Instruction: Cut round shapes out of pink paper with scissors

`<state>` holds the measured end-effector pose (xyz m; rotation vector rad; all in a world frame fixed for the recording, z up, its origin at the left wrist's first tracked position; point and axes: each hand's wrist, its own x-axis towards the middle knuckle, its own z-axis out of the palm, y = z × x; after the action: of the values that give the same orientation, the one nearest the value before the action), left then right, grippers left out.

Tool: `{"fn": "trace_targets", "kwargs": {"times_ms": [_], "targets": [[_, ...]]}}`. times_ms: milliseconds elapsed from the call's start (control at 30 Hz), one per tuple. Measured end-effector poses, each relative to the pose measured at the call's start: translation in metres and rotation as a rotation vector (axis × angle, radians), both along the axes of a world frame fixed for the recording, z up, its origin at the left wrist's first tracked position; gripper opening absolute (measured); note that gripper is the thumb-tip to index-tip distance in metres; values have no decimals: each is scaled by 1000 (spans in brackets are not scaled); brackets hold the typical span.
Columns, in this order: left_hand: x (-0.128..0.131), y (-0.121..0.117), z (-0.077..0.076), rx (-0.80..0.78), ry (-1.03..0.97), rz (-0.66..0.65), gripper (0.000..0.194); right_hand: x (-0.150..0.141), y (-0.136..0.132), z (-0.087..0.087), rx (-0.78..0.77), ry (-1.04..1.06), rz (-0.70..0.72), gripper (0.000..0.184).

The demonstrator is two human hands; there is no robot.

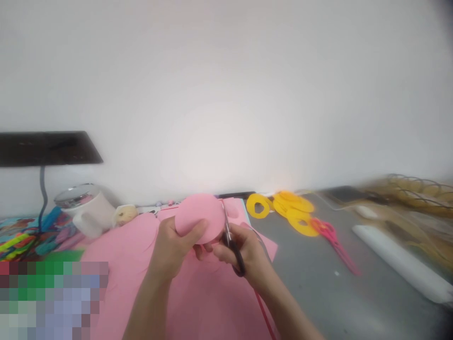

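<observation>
A round pink paper disc (198,212) is pinched in my left hand (173,250), thumb on its face and the other fingers mostly behind it. My right hand (244,250) grips a pair of scissors (232,245) with dark handles, and their blades point up along the disc's right edge. Whether the blades are parted is hard to make out. Below both hands lies a large pink paper sheet (208,302). Smaller pink paper pieces (267,243) rest just behind my right hand.
Yellow paper rings (300,222) and pink scissors (334,243) lie on the grey table (354,307) to the right. Farther right are a white roll (399,262) and a coil-bound item (421,193). A white mug (94,215) and a small plush toy (125,215) stand at left.
</observation>
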<state>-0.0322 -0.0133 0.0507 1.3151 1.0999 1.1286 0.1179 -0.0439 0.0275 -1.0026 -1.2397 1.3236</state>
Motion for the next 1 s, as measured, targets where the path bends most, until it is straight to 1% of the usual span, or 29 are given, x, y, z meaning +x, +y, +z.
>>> {"fn": "trace_targets", "kwargs": {"times_ms": [333, 467, 567, 700, 900, 1000], "targets": [[1, -3, 2, 12, -34, 12, 22, 1, 0, 0, 0, -50, -27, 29], [0, -1, 1, 3, -31, -14, 23, 1, 0, 2, -3, -53, -24, 33], [0, 0, 0, -1, -21, -22, 24, 0, 0, 3, 0, -52, -18, 33], [1, -1, 1, -5, -32, -21, 22, 0, 0, 2, 7, -49, -16, 33], [0, -2, 1, 5, -25, -5, 29, 0, -1, 3, -29, -69, -21, 30], [0, -1, 1, 19, -16, 10, 29, 0, -2, 4, -46, -73, -24, 28]]}}
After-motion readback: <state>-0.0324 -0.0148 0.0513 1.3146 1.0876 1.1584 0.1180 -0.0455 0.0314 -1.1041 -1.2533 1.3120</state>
